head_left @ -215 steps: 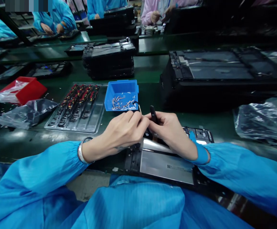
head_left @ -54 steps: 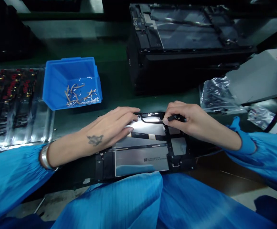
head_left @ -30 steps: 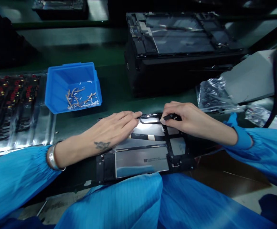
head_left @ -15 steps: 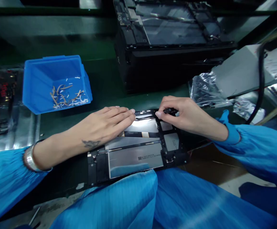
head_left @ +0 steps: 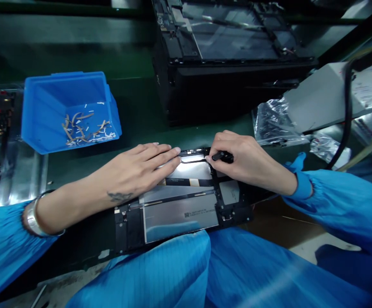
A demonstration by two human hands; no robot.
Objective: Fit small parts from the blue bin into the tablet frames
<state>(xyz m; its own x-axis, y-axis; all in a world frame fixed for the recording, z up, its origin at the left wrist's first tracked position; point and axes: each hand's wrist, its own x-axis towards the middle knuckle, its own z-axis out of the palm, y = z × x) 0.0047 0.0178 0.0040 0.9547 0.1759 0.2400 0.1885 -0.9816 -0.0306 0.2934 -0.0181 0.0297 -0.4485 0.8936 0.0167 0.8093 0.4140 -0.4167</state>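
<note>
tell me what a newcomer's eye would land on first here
Probably the bright blue bin at upper left, with tan and white scraps inside. Next, at lower centre, the flat black unit with shiny silver panels, the left hand spread across its upper left and the right hand gripping a small black piece at its upper right. Beyond them looms a bulky black stack.

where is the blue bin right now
In the head view, the blue bin sits on the green bench at the left, beyond the left hand, between the clear tray and the black stack.
</note>
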